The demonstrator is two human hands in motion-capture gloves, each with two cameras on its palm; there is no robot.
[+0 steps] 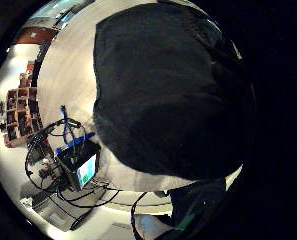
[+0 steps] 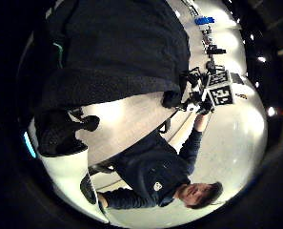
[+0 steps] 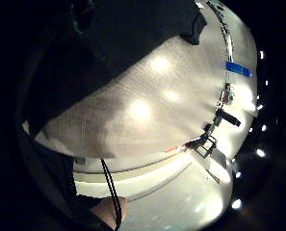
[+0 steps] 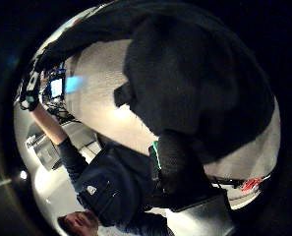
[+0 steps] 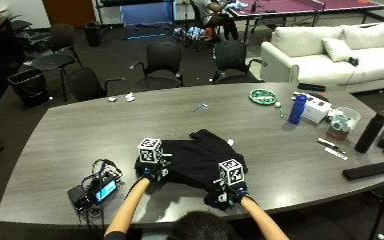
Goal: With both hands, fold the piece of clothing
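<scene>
Both forearms reach up from the near edge of the long grey wood-grain table (image 5: 79, 125), and at their ends the left hand (image 5: 151, 172) and the right hand (image 5: 232, 191) sit on the two near corners of the black fabric garment (image 5: 195, 159), which lies bunched and partly doubled over on the table close to the person. Whether either hand's fingers are curled into the cloth or merely resting on it I cannot tell, since the hands are mostly hidden from above. I judge the garment soft, light and limp: it will sag and slide on the smooth table, so it is best pinched at opposite corners or along a hem. Far to the right stand a tall black bottle (image 5: 369, 132), a blue bottle (image 5: 298, 109) and a clear plastic cup (image 5: 342, 122) whose contents are unclear.
</scene>
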